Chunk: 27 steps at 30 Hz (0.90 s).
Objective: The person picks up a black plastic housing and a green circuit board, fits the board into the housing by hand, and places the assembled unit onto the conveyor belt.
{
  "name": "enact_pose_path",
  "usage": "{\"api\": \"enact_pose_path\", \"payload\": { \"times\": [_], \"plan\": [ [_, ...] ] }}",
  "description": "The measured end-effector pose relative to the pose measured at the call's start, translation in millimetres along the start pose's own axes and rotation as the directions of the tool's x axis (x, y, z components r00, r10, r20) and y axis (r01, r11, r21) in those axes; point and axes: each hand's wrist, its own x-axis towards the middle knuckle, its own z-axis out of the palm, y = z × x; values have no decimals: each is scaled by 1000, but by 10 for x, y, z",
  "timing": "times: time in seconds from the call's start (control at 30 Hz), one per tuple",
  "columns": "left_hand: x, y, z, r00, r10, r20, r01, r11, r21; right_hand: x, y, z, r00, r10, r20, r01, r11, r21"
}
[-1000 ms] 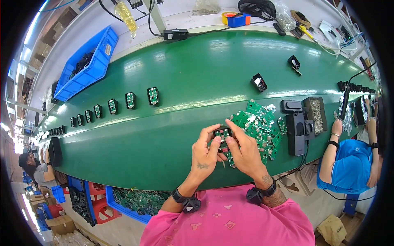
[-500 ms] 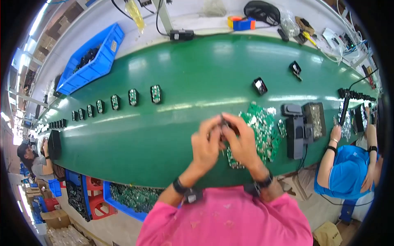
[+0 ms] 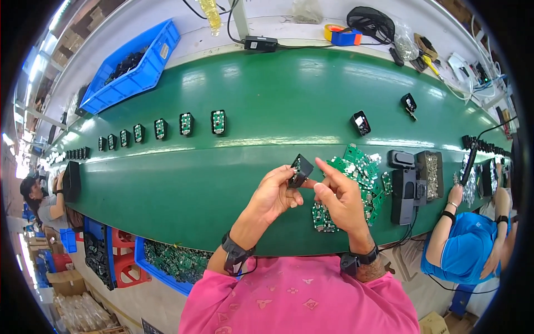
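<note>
Right hand has drawn back to four o'clock of the black case, fingers spread; left hand grips it, long axis toward one o'clock. Whether a right fingertip touches is unclear.

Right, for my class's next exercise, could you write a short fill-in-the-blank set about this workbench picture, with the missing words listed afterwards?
1. The person's ____ hand grips a small black case.
2. The pile of circuit boards beside the right hand is mainly coloured ____.
3. The crate at the upper left is coloured ____.
4. The person's shirt is coloured ____.

Missing words: left; green; blue; pink.
</note>
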Motion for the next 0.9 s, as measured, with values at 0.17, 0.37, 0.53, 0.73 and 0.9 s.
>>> {"api": "enact_pose_path", "payload": {
  "times": [0.17, 0.37, 0.53, 0.73, 0.9],
  "plan": [
    [-103, -192, 221, 811, 581, 67, -470, 579, 666, -22, 56, 49, 999, 40, -36, -37, 994, 100],
    [-185, -397, 201, 464, 737, 491, -645, -99, 758, -49, 6, 36, 911, -413, 16, 391, 849, -356],
    [-229, -412, 262, 186, 684, 705, -644, -456, 613, -102, 31, 56, 798, -602, 30, 566, 730, -382],
    [-232, -482, 291, 194, 732, 654, -665, -391, 636, -78, 101, 118, 675, -737, -16, 688, 638, -345],
    [-43, -276, 148, 857, 514, -31, -447, 773, 450, 16, 51, 103, 997, -75, -9, 72, 982, -176]
  ]
}}
